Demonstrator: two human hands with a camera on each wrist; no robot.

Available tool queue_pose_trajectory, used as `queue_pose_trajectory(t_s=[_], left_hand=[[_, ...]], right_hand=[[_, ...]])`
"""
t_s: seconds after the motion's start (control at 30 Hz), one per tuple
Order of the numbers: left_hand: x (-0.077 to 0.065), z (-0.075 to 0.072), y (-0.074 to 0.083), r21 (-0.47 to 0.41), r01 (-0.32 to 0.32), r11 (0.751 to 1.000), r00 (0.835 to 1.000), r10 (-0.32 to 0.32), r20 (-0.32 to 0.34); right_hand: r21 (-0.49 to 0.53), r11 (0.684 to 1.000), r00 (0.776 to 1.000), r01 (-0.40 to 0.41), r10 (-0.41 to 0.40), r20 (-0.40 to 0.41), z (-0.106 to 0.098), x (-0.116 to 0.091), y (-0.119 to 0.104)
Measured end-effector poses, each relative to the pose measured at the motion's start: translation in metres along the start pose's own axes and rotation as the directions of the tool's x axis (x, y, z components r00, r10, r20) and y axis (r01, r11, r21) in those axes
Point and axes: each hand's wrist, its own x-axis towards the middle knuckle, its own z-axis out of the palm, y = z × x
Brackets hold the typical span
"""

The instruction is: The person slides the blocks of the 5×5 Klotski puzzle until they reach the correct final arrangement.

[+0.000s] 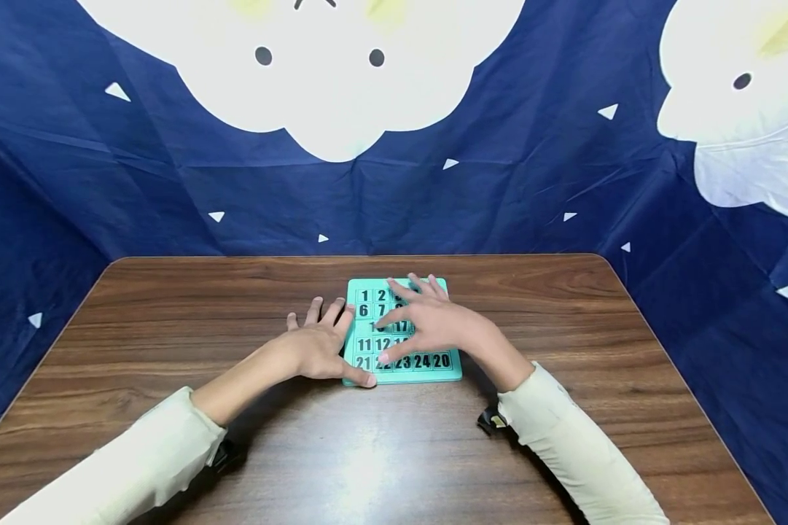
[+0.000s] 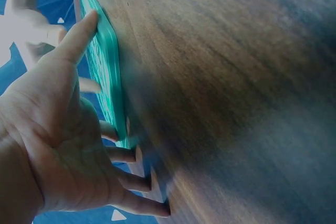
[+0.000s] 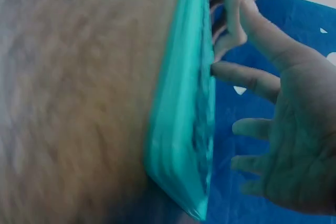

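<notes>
A teal sliding number puzzle (image 1: 403, 378) lies flat on the table, its black-numbered tiles in rows. In the third row, a bare strip shows at the left, beside a tile partly covered by a finger. My left hand (image 1: 318, 350) is spread at the puzzle's left side; its thumb rests on the near left corner and the other fingertips reach down to the table and the frame's edge. Over the puzzle's right part hovers my right hand (image 1: 439, 324), fingers spread, hiding several tiles. In the right wrist view, its index fingertip (image 3: 223, 70) touches the tile face.
The brown wooden table (image 1: 170, 328) has rounded far corners. Behind it and along both sides hangs a dark blue cloth (image 1: 394, 204) with white clouds and small triangles. A dark device (image 1: 492, 421) sits at the right wrist, under the pale sleeve (image 1: 577, 437).
</notes>
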Motion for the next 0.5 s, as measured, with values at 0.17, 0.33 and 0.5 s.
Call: queue_pose_trajectory(t_s=[0.17, 0.33, 0.5], left_hand=[[-0.001, 0.001, 0.0, 0.015, 0.008, 1.0, 1.0, -0.008, 0.003], [-0.001, 0.001, 0.001, -0.003, 0.003, 1.0, 1.0, -0.003, 0.001], [0.0, 0.002, 0.001, 0.003, 0.009, 1.0, 1.0, -0.009, 0.001]], right_hand=[[0.038, 0.998, 0.997, 0.051, -0.053, 0.05, 0.001, 0.003, -0.004], [0.041, 0.998, 0.998, 0.037, -0.039, 0.058, -0.003, -0.007, 0.003], [0.017, 1.0, 1.0, -0.006, 0.006, -0.009, -0.004, -0.013, 0.014]])
